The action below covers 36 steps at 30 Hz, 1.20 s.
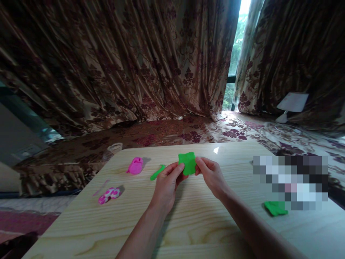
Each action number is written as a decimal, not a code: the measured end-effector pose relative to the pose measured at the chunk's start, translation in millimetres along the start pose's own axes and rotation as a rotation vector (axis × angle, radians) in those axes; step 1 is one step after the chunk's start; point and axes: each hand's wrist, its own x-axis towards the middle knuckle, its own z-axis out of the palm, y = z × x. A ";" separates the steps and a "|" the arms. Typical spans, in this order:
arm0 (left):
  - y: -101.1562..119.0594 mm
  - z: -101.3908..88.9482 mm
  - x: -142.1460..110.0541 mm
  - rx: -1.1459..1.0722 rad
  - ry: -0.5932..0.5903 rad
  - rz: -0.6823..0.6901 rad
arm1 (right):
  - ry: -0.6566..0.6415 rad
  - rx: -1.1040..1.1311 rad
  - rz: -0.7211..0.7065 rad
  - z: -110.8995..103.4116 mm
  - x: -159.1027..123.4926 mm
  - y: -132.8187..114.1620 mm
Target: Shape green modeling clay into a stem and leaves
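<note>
Above the middle of the table, a flat, roughly square piece of bright green modelling clay is stretched between my hands. My left hand pinches its lower left part, the thumb lying on the front. My right hand grips its right edge between thumb and fingers. Beside my left hand lies a thin green clay strip, partly behind the fingers. Farther left sits a pink clay figure. Nearer to me is a pink-and-white patterned clay piece.
Another flat green clay piece lies at the right of the wooden table, next to a blurred-out area. A faint pink, thin stick-like thing lies at the left. Behind are a patterned cloth-covered ledge, curtains and a white lamp.
</note>
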 end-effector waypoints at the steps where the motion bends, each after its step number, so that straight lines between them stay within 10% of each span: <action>1: -0.1 0.2 0.3 -0.002 -0.002 -0.004 | -0.018 0.005 0.006 -0.1 0.2 0.7; 36: 2.9 -1.4 -1.2 0.048 -0.012 0.011 | -0.171 0.010 0.086 -4.5 0.5 -5.3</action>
